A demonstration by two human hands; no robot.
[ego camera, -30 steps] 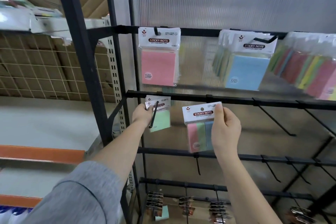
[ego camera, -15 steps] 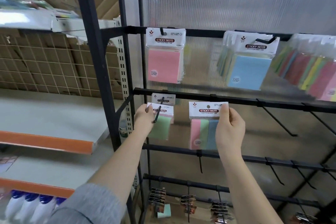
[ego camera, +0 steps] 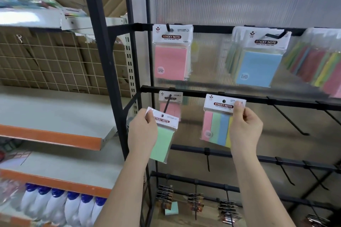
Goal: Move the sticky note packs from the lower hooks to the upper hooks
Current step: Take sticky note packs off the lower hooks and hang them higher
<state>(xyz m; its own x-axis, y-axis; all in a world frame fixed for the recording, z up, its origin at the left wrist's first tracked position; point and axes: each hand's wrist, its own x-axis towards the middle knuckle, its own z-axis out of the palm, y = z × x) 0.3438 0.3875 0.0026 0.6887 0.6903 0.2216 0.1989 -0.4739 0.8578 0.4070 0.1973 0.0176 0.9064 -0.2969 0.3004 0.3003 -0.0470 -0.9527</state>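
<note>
My left hand [ego camera: 141,134] grips a green sticky note pack [ego camera: 162,140] by its white header, just below the tip of the second-row hook [ego camera: 167,104]. A pink pack [ego camera: 170,106] still hangs on that hook behind it. My right hand [ego camera: 245,131] pinches the header of a striped pink, green, blue and yellow pack [ego camera: 218,125], held in front of the second bar [ego camera: 258,98]. On the top bar hang a large pink pack [ego camera: 172,55], a blue pack [ego camera: 258,64] and several multicolour packs [ego camera: 321,68].
Bare black hooks [ego camera: 287,120] stick out from the second and third bars on the right. Binder clip cards [ego camera: 195,202] hang on the lowest bar. A black rack post [ego camera: 103,61] stands left, with orange-edged shelves [ego camera: 55,136] and white bottles [ego camera: 60,206] beyond.
My left hand has slid the green pack down and forward off the second-row hook, uncovering a pink pack behind. My right hand raised the striped pack slightly. The view tilted upward.
</note>
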